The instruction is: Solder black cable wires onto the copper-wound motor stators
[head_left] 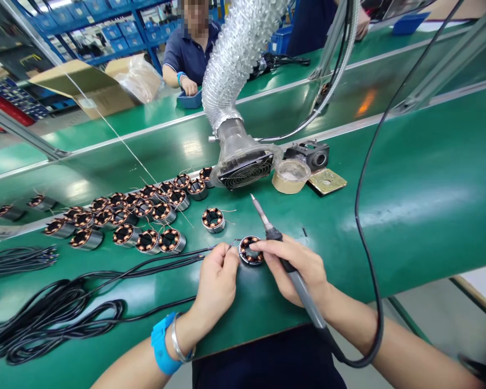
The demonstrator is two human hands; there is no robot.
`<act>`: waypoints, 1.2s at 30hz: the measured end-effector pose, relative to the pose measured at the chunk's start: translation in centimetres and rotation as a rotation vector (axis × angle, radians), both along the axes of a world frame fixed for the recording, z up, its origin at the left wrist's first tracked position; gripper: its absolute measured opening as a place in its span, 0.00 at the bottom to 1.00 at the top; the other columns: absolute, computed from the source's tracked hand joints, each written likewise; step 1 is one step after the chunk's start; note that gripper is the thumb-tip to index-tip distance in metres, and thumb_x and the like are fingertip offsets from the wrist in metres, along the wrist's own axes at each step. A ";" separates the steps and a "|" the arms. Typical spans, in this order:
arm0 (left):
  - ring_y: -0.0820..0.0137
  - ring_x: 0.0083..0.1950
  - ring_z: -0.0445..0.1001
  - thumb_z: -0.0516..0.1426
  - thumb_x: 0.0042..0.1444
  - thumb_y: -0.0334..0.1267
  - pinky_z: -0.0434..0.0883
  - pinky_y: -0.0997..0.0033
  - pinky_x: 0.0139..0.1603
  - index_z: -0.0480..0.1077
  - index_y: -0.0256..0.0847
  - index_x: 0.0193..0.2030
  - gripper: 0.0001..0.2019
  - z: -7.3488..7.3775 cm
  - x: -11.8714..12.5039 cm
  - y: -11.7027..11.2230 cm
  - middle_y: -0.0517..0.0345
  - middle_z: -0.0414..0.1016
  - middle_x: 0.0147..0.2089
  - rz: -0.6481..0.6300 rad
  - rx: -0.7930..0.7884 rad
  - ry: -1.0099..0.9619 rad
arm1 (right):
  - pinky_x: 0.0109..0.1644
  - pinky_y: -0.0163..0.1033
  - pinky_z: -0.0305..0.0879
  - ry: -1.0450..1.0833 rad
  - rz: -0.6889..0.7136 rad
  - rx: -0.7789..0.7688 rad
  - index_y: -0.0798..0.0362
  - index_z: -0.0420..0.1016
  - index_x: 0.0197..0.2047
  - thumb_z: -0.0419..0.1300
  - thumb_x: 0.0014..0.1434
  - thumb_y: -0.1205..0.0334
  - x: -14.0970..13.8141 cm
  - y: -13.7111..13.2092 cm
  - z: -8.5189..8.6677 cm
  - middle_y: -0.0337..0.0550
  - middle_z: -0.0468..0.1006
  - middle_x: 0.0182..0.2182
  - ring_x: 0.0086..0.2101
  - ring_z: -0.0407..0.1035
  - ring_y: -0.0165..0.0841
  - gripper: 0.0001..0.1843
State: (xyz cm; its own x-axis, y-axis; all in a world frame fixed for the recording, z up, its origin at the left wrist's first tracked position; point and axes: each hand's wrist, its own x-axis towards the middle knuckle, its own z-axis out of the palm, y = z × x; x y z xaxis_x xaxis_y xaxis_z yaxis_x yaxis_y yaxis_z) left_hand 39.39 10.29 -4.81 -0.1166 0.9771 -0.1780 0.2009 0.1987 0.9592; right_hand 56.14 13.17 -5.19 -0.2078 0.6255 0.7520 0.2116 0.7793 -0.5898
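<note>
My left hand is closed in a pinch on the end of a thin black wire, held against a small copper-wound stator on the green mat. My right hand grips a soldering iron, its tip pointing up and away from me, while its fingers also rest on the stator's right side. A single stator lies just beyond.
Several more stators lie in rows to the left. Black cable bundles cover the near left. A fume extractor fan on a foil hose, a tape roll and a brass plate stand behind. Another person sits across the bench.
</note>
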 end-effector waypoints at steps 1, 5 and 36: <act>0.76 0.25 0.49 0.50 0.63 0.44 0.51 0.74 0.26 0.56 0.41 0.25 0.16 0.1 0.0 0.1 0.68 0.50 0.22 -0.003 0.007 0.020 | 0.37 0.38 0.74 0.033 0.001 -0.050 0.47 0.69 0.59 0.56 0.61 0.76 0.4 -0.1 0.1 0.42 0.81 0.38 0.33 0.75 0.33 0.26; 0.75 0.25 0.50 0.50 0.62 0.44 0.52 0.73 0.27 0.56 0.41 0.24 0.16 0.7 0.1 0.2 0.68 0.50 0.22 -0.013 0.022 0.075 | 0.32 0.39 0.67 0.182 -0.002 -0.219 0.46 0.74 0.56 0.58 0.62 0.65 1.9 -0.1 0.2 0.41 0.77 0.32 0.29 0.70 0.32 0.19; 0.75 0.25 0.51 0.50 0.62 0.45 0.52 0.74 0.27 0.57 0.41 0.24 0.17 1.3 0.0 0.4 0.68 0.51 0.21 -0.051 -0.009 0.097 | 0.22 0.38 0.54 0.105 0.081 0.059 0.53 0.75 0.40 0.54 0.50 0.70 1.4 -0.9 2.3 0.36 0.66 0.18 0.16 0.57 0.30 0.14</act>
